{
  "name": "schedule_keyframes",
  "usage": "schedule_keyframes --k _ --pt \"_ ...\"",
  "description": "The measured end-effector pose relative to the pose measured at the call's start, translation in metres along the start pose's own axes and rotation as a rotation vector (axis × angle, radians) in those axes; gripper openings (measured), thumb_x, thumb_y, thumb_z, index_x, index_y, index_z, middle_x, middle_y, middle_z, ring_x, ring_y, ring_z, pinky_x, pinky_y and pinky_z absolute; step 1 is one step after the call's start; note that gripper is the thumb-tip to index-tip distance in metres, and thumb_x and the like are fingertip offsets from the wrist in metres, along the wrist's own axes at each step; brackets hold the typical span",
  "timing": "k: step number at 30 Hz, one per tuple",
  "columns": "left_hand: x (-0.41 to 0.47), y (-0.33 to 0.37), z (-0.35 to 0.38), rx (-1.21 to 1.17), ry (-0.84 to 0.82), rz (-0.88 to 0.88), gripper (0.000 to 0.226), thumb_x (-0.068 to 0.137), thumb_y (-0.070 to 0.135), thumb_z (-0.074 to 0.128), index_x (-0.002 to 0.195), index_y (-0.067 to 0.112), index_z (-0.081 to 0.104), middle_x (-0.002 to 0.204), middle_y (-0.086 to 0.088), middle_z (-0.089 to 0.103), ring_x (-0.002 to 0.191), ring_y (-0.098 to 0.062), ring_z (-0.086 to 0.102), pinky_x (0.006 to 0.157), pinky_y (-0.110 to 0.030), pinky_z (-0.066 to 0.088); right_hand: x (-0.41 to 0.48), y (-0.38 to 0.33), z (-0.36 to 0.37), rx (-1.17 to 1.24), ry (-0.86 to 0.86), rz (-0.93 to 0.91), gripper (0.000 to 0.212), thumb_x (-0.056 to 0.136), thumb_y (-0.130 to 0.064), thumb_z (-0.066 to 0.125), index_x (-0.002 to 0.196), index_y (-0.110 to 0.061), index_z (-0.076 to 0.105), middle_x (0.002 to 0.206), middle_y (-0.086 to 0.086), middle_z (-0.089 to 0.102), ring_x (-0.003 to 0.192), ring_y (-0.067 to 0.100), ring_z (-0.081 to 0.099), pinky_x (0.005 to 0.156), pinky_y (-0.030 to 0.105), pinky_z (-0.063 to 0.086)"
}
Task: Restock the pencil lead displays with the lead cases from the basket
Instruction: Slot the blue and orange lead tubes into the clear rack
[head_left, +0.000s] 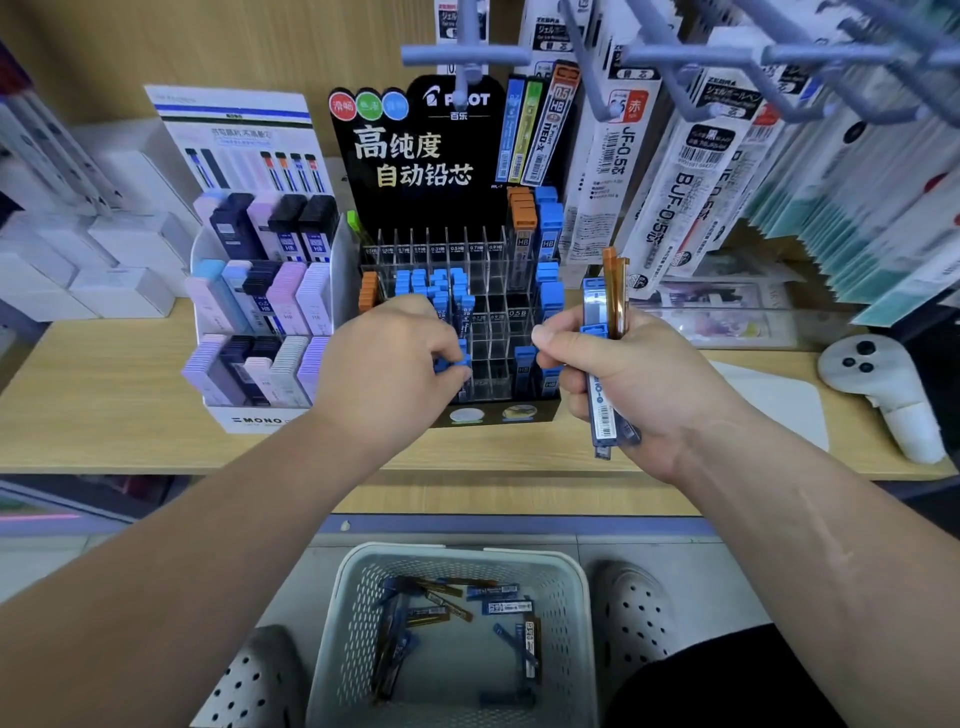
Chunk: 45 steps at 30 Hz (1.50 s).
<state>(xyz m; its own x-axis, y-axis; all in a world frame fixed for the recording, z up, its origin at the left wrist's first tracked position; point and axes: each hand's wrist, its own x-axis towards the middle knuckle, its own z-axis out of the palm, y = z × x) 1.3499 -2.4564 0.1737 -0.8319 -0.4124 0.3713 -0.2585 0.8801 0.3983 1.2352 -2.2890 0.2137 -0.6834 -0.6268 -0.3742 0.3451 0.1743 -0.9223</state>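
Slotting case (453, 362) into rack (493, 291).
Pinching it upright in left hand (389, 358), over front slots; clutching spare cases (602, 410) in right hand (641, 387), near rack's right side.

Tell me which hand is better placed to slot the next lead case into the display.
Left. The left hand pinches a blue-capped case at the clear display; the right hand holds a bundle of spare cases.

Your left hand (387, 358) pinches a blue-capped lead case (453, 364) at the near left of the clear Pilot display (493, 364), your right hand (623, 384) grips a bunch of blue and orange cases (602, 312) upright just right of it, and loose cases (501, 607) lie in the white basket (457, 553) nearest you.
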Motion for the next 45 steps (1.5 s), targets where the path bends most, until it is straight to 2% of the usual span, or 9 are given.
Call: schedule_keyframes --k 5,15,18,23,27,31,35,41,45 --pt "0.004 0.004 0.002 0.097 -0.006 -0.055 0.018 0.075 0.029 0.082 0.077 0.019 0.068 0.072 0.012 0.046 0.070 -0.014 0.051 0.059 -0.026 0.032 0.001 0.002 -0.001 -0.018 -0.012 -0.008 0.011 0.086 -0.014 0.078 0.089 -0.015 0.067 0.073 0.003 0.065 0.054 0.010 0.049 0.047 0.023 0.042" --pt "0.004 0.004 -0.003 0.034 -0.028 -0.073 0.034 0.074 0.037 0.084 0.066 0.021 0.055 0.060 0.015 0.043 0.064 -0.013 0.051 0.053 -0.027 0.034 0.002 0.003 0.004 0.179 0.021 0.059 0.021 0.086 -0.024 0.079 0.086 -0.020 0.058 0.068 0.001 0.051 0.054 0.012 0.045 0.045 0.022 0.039" --pt "0.001 0.024 -0.011 -0.234 -0.038 -0.153 0.033 0.079 0.039 0.080 0.062 0.021 0.058 0.054 0.008 0.053 0.055 -0.009 0.052 0.052 -0.029 0.045 0.002 0.004 0.009 0.195 0.043 0.030 0.020 0.087 -0.029 0.078 0.089 -0.020 0.060 0.067 -0.002 0.052 0.053 0.011 0.045 0.048 0.024 0.039" --pt "-0.013 0.070 -0.018 -0.830 -0.359 -0.441 0.022 0.077 0.032 0.083 0.068 0.015 0.071 0.056 -0.004 0.063 0.048 -0.012 0.049 0.052 -0.025 0.041 -0.001 0.007 0.018 0.174 0.116 -0.014 0.025 0.084 -0.038 0.080 0.091 -0.022 0.062 0.064 -0.012 0.061 0.058 0.008 0.057 0.051 0.026 0.047" --pt "-0.018 0.074 -0.014 -0.973 -0.380 -0.581 0.012 0.079 0.013 0.081 0.077 0.008 0.070 0.056 -0.007 0.063 0.047 -0.015 0.053 0.043 -0.021 0.038 -0.005 0.007 0.020 0.109 0.116 -0.017 0.028 0.080 -0.042 0.082 0.090 -0.024 0.064 0.067 -0.015 0.062 0.067 0.011 0.057 0.050 0.026 0.046" --pt "-0.016 0.066 -0.014 -1.050 -0.325 -0.661 0.011 0.081 0.007 0.078 0.083 0.004 0.068 0.064 -0.011 0.067 0.051 -0.015 0.058 0.044 -0.026 0.043 -0.006 0.003 0.014 0.123 0.082 -0.032 0.036 0.079 -0.029 0.084 0.096 -0.014 0.056 0.061 -0.004 0.047 0.048 0.010 0.042 0.041 0.021 0.034" --pt "-0.014 0.057 -0.017 -1.069 -0.289 -0.664 0.015 0.080 0.004 0.079 0.086 0.007 0.067 0.066 -0.010 0.067 0.054 -0.019 0.061 0.049 -0.029 0.047 -0.001 -0.001 0.004 0.149 0.045 -0.014 0.027 0.083 -0.013 0.081 0.097 -0.014 0.058 0.060 -0.006 0.043 0.050 0.009 0.033 0.043 0.021 0.026" --pt "-0.007 0.053 -0.022 -0.994 -0.402 -0.475 0.066 0.084 -0.001 0.074 0.135 0.033 0.049 0.064 -0.011 0.064 0.058 -0.022 0.064 0.053 -0.028 0.049 -0.001 0.002 0.001 0.068 -0.054 0.060 0.018 0.087 -0.011 0.076 0.101 -0.010 0.064 0.058 -0.008 0.052 0.050 0.007 0.039 0.041 0.019 0.029" --pt "0.003 0.049 -0.022 -0.856 -0.281 -0.414 0.036 0.093 0.008 0.065 0.120 0.031 0.057 0.067 -0.014 0.066 0.052 -0.013 0.062 0.053 -0.025 0.048 -0.001 0.003 0.002 0.066 -0.062 0.056 0.011 0.089 -0.008 0.073 0.095 -0.011 0.065 0.057 -0.008 0.051 0.051 0.008 0.038 0.041 0.019 0.028"
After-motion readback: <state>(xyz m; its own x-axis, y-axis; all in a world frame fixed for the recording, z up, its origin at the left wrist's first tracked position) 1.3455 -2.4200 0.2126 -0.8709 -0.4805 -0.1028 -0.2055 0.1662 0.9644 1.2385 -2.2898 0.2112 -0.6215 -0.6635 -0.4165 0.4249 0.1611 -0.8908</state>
